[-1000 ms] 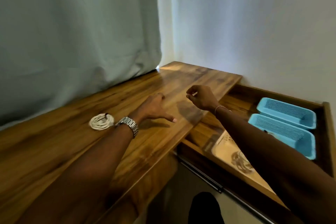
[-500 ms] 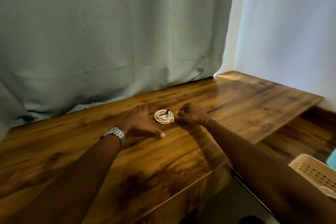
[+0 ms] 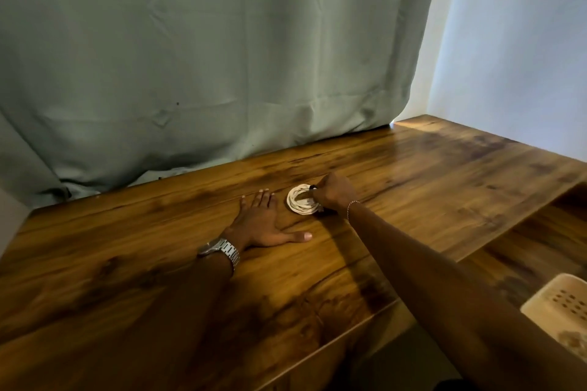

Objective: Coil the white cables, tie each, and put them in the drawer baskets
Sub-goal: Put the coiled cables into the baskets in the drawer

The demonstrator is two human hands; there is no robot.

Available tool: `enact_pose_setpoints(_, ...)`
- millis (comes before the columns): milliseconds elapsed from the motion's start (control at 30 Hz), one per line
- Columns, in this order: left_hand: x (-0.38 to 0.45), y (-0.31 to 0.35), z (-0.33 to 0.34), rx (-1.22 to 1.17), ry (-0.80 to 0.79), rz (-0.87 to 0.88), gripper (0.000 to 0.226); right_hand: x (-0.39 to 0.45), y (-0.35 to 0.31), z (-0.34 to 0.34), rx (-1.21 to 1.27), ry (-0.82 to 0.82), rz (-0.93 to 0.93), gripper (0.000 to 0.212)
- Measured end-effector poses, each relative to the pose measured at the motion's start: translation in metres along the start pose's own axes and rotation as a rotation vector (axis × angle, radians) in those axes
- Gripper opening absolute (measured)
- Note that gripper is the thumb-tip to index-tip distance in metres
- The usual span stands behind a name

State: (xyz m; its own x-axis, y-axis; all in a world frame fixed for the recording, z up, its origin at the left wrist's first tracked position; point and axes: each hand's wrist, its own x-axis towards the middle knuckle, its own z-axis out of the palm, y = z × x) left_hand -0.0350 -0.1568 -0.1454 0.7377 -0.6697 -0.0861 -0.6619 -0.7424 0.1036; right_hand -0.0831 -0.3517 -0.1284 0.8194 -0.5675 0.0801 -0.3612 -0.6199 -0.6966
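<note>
Nearly There: One Coiled Cable Waits on the Desk

Seemingly finished as a bundle, a white coiled cable point(image 3: 301, 201) lies flat on the wooden desk point(image 3: 428, 174), well back from the desk's front edge and near the grey-green curtain point(image 3: 206, 57) hanging behind it. A small dark band point(image 3: 313, 187) sits at the coil's far rim, so the tie looks to be on already. The right hand point(image 3: 333, 194) covers the coil's right side with fingers curled onto the loops — a grip that reads as the start of a pick-up, though the fingertips themselves are hidden. The left hand point(image 3: 265, 225) rests palm-down on the desk just left of the coil, not touching it, its fingers straight and the thumb spread wide; a metal watch point(image 3: 220, 250) shows at that wrist.

What remains, by this view, is the carry to storage. Off the desk's right end, lower down, a cream perforated basket point(image 3: 559, 301) pokes in at the picture's edge — something pale lies in its near corner, too blurred to name. Any other baskets are out of shot, so how many cables are already stowed cannot be told.
</note>
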Motion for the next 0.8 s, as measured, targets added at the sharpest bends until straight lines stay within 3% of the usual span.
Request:
enact_pose_setpoints(133,0.012,0.012,0.001,-0.034,0.120,0.066,0.134,-0.002,0.018,-0.013,0.221,0.077,-0.029,0.020)
enact_pose_setpoints(333,0.047,0.056,-0.001,-0.036,0.319,0.202,0.047,-0.003,0.065,-0.061,0.458,0.202,0.023,0.017)
enact_pose_setpoints(400,0.065,0.079,-0.002,-0.079,0.332,0.209,0.031,-0.008,0.083,-0.090,0.528,0.223,0.046,0.022)
enact_pose_setpoints(500,0.083,0.121,-0.005,-0.182,0.294,0.245,0.026,-0.015,0.106,-0.133,0.614,0.207,0.074,0.026)
enact_pose_setpoints(700,0.101,0.248,-0.014,-0.357,0.270,0.470,0.044,-0.033,0.170,-0.213,0.659,0.351,0.142,0.024)
enact_pose_setpoints(800,0.115,0.307,-0.012,-0.331,0.248,0.560,0.046,-0.046,0.208,-0.250,0.673,0.436,0.190,0.026)
